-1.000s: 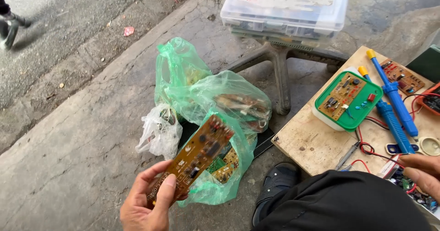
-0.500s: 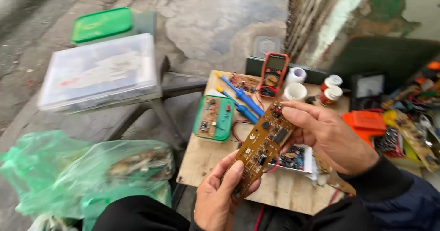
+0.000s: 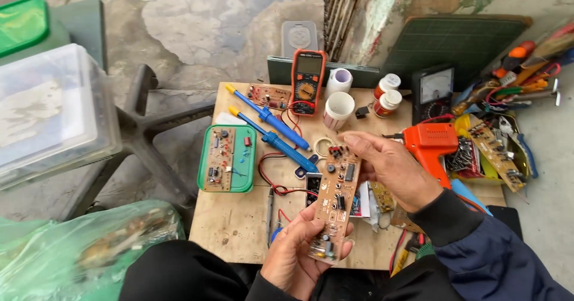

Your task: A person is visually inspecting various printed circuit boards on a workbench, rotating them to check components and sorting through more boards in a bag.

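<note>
Both hands, left hand [image 3: 296,256] and right hand [image 3: 391,169], are gripping a brown circuit board [image 3: 333,202] above the crowded tabletop [image 3: 239,223]; slipping risks snagging the red wires [image 3: 276,187].

Soft, even daylight; sharp focus

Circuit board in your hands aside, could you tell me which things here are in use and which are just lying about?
In hand:
circuit board
left hand
right hand

Lying about:
orange multimeter
two blue soldering irons
orange glue gun
green tray with board
white cups
</note>
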